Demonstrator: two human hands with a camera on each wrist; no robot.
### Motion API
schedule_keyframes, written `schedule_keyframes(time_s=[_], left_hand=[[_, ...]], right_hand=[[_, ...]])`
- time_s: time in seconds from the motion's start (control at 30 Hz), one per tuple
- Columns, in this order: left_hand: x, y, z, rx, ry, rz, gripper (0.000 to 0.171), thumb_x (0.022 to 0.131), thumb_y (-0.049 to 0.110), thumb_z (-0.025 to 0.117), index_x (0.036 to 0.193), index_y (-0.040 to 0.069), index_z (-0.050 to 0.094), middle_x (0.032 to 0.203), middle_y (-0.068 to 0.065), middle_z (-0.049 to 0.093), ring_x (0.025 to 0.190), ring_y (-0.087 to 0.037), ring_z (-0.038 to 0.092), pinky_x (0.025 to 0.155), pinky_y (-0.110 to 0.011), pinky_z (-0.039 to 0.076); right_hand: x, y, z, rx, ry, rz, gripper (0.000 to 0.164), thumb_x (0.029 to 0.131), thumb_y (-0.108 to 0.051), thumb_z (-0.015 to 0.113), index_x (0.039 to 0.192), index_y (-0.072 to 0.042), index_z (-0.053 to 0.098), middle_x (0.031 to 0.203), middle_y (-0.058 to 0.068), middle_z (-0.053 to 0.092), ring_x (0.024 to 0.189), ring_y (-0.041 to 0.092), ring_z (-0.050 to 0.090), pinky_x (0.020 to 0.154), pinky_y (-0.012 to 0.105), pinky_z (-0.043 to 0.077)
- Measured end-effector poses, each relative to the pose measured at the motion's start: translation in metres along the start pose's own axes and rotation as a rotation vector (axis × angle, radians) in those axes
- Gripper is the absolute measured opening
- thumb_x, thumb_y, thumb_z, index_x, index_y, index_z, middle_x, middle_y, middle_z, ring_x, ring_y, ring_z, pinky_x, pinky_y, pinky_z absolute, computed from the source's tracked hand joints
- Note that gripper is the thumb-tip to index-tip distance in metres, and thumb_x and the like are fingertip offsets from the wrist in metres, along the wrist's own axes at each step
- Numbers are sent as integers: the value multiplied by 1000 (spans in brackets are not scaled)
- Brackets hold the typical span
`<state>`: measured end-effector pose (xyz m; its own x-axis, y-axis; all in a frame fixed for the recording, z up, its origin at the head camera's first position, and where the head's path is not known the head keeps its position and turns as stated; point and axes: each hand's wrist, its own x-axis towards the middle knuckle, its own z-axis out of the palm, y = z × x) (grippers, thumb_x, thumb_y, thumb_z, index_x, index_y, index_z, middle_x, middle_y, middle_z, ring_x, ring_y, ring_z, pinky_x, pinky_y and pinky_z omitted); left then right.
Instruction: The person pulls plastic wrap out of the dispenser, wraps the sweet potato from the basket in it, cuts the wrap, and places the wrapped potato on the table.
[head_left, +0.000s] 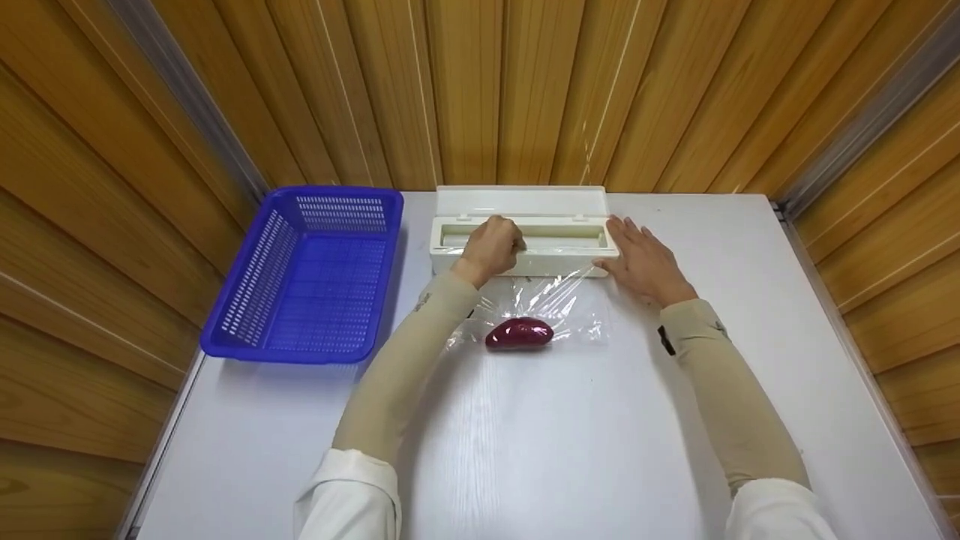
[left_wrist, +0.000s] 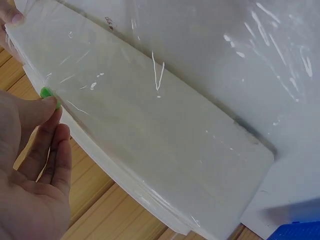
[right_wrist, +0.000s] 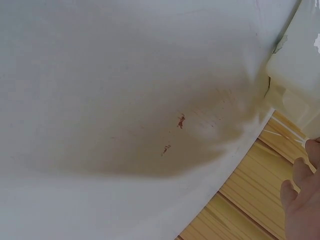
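Observation:
A white cling film dispenser (head_left: 559, 264) stands at the far side of the table with its lid raised. Clear cling film (head_left: 581, 311) runs from it towards the near side, over a glossy dark red-purple oblong thing (head_left: 519, 333) that looks like a sweet potato. At the dispenser's front top edge, left of its middle, my left hand (head_left: 491, 247) pinches a small green slider (left_wrist: 46, 93) between thumb and fingers. My right hand (head_left: 646, 262) rests against the dispenser's right end, fingers straight and spread, thumb at the front corner.
To the left stands a blue plastic basket (head_left: 300, 292) with slotted walls. Wood-panelled walls (head_left: 465, 90) enclose the white table (head_left: 525, 442) at the back and sides. Small reddish marks (right_wrist: 181, 120) show on the tabletop near the right hand.

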<state>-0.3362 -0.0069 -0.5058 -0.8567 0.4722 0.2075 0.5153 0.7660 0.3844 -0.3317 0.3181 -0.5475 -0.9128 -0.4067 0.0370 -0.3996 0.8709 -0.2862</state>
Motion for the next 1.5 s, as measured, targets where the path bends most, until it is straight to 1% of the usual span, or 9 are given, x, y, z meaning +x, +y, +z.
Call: schedule_keyframes(time_s=[0.17,0.43,0.6,0.83,1.07,1.23,1.5], left_hand=[[-2,-4,-2,-8,-9,-16,22,92,-6,69,98,6,86,104,-10,83,106,-29,78,97,-38,61],[-4,-6,-4,-1,4,-2,25,90,-9,67,98,4,86,105,-11,83,106,-30,78,96,-38,62],[-9,-12,-9,11,13,-30,23,90,-8,68,96,5,86,103,-10,83,105,-30,79,94,-38,62],[-21,-24,-18,8,14,-81,23,90,-8,68,97,4,86,104,-11,83,107,-30,78,96,-40,62],[-29,-30,-25,51,12,-138,23,90,-5,70,100,8,87,107,-10,82,109,-32,76,98,-43,61],[-32,-31,-27,54,9,-155,25,90,-6,70,101,9,87,109,-11,82,109,-32,77,96,-44,61],[-33,-31,-27,57,19,-151,25,91,-7,69,101,8,87,109,-10,82,108,-31,78,93,-43,63]], right_hand=[[0,2,1,-1,-5,21,89,108,-58,50,170,-3,15,178,18,16,165,41,12,134,56,11],[1,2,0,-9,-16,21,90,108,-58,50,170,-4,15,179,16,16,165,41,12,134,57,11],[1,0,-2,-11,-20,23,89,109,-57,50,170,-3,15,179,17,16,166,40,11,134,56,10],[1,4,-1,-6,-9,12,88,109,-56,49,170,-3,14,178,17,15,165,40,12,134,55,9],[1,1,-2,1,-14,13,89,109,-55,51,170,-3,14,178,19,15,165,41,12,134,56,9],[1,0,-2,2,-20,15,89,109,-56,51,171,-4,13,178,19,15,165,42,11,134,56,9],[1,1,-2,6,-25,5,91,108,-58,50,170,-3,13,178,20,15,165,43,11,133,58,10]])
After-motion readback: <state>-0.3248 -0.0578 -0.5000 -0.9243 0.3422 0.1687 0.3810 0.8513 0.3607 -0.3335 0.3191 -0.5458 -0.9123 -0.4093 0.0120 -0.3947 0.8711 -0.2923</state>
